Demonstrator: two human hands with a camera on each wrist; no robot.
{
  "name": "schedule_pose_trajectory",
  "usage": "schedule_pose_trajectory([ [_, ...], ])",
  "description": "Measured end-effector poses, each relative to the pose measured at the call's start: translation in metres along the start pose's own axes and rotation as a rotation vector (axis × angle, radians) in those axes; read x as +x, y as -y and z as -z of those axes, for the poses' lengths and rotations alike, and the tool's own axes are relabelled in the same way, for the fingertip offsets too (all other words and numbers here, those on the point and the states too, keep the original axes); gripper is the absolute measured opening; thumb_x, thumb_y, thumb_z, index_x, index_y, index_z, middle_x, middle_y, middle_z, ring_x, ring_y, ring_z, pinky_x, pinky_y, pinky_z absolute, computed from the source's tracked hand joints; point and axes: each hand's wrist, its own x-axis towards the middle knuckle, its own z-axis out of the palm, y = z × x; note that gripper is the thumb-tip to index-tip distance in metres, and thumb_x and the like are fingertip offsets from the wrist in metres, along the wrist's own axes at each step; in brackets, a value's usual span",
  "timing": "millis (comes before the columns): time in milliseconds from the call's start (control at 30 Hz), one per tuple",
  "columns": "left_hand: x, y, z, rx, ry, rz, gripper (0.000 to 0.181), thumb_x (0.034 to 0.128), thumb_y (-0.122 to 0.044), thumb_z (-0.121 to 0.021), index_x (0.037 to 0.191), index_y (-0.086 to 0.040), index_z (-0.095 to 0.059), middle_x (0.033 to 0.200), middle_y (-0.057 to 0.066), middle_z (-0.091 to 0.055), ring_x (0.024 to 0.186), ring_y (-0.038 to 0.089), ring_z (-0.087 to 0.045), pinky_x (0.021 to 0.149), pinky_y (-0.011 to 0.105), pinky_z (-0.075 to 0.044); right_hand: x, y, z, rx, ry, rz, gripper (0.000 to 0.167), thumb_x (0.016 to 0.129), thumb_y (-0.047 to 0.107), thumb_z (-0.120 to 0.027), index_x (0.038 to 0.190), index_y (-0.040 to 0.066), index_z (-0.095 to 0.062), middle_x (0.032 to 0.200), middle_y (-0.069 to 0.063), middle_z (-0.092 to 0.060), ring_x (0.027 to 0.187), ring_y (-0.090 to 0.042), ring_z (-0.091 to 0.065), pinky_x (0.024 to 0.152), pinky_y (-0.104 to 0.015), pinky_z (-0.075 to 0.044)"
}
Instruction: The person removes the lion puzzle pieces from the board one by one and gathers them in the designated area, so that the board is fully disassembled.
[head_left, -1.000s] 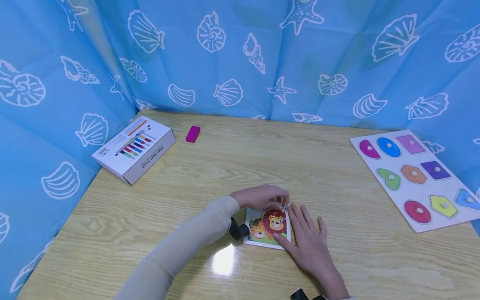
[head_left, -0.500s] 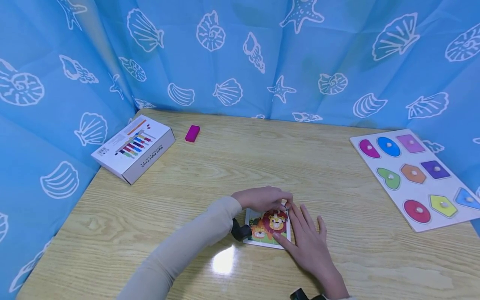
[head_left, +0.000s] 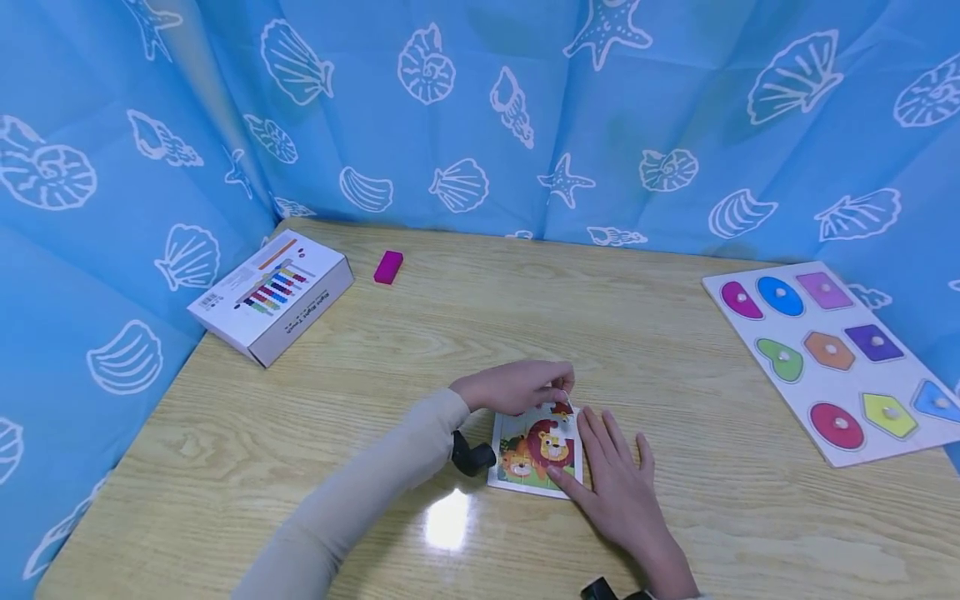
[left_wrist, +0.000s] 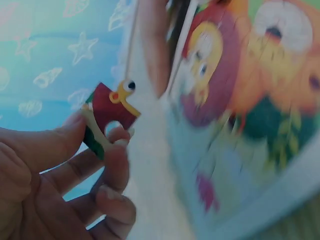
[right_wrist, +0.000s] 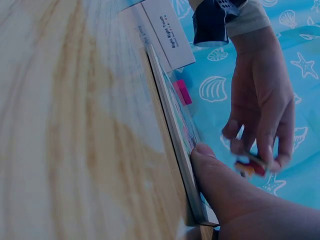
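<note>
My left hand (head_left: 517,387) is raised over the top of a lion jigsaw puzzle (head_left: 528,489) in a white-rimmed tray. Between thumb and fingertips it pinches a puzzle piece (left_wrist: 106,110) with dark red mane, a yellow edge and one eye; the piece is held clear of the tray. A gap shows in the upper right of the lion picture, though the tray's top left is hidden behind the left hand. Along the tray's right side lies my right hand (head_left: 622,492), fingers straight on the table, its thumb (right_wrist: 215,175) resting on the puzzle's face.
A white box (head_left: 273,292) with an abacus picture stands at the back left, near a small magenta block (head_left: 388,267). At the right lies a white shape board (head_left: 787,400) with knobbed pieces. A blue shell-print curtain (head_left: 480,117) borders the table.
My left hand was low at the tray's top right corner; now it has lifted up and slightly left, the puzzle piece showing in its pinch. The right hand has stayed put.
</note>
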Motion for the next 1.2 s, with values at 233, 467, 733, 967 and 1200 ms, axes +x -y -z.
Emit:
schedule_pose_trajectory([
  [233, -0.029, 0.018, 0.022, -0.008, -0.097, 0.082, 0.006, 0.0989, -0.01, -0.05, 0.099, -0.007, -0.056, 0.085, -0.001, -0.06, 0.07, 0.01, -0.051, 0.065, 0.023, -0.042, 0.001, -0.001, 0.0, -0.003, 0.008, -0.02, 0.085, 0.089, 0.061, -0.05, 0.148, 0.004, -0.028, 0.152, -0.013, -0.026, 0.14, -0.033, -0.013, 0.103, -0.061, 0.0],
  [467, -0.059, 0.041, 0.03, 0.007, -0.1, 0.132, 0.007, 0.0965, -0.007, -0.054, 0.1, -0.005, -0.061, 0.088, -0.001, -0.062, 0.072, 0.01, -0.053, 0.067, 0.024, -0.043, 0.001, -0.002, 0.0, 0.006, 0.013, -0.032, 0.086, 0.088, 0.063, -0.05, 0.148, 0.005, -0.028, 0.152, -0.013, -0.026, 0.14, -0.032, -0.012, 0.103, -0.061, 0.0],
  [733, -0.079, 0.057, 0.028, -0.018, -0.072, 0.206, 0.005, 0.0941, -0.006, -0.058, 0.096, -0.005, -0.062, 0.085, -0.001, -0.06, 0.071, 0.009, -0.052, 0.066, 0.024, -0.044, 0.0, -0.002, 0.0, 0.017, -0.005, -0.013, 0.084, 0.089, 0.06, -0.051, 0.148, 0.006, -0.028, 0.152, -0.012, -0.027, 0.14, -0.032, -0.013, 0.103, -0.061, -0.001],
  [967, -0.086, 0.061, 0.026, -0.016, -0.071, 0.203, 0.004, 0.0933, -0.005, -0.059, 0.096, -0.004, -0.062, 0.085, 0.0, -0.055, 0.076, 0.011, -0.048, 0.071, 0.025, -0.042, 0.0, 0.0, 0.001, 0.015, 0.0, -0.017, 0.084, 0.089, 0.059, -0.052, 0.148, 0.006, -0.027, 0.152, -0.013, -0.027, 0.14, -0.031, -0.013, 0.103, -0.061, 0.0],
  [1200, -0.087, 0.062, 0.023, 0.015, -0.091, 0.184, 0.004, 0.0928, -0.007, -0.06, 0.096, -0.004, -0.061, 0.086, 0.001, -0.052, 0.078, 0.012, -0.047, 0.07, 0.025, -0.042, 0.0, 0.0, 0.001, 0.012, -0.002, -0.014, 0.083, 0.089, 0.059, -0.052, 0.148, 0.005, -0.027, 0.152, -0.013, -0.027, 0.14, -0.031, -0.013, 0.103, -0.061, 0.0],
])
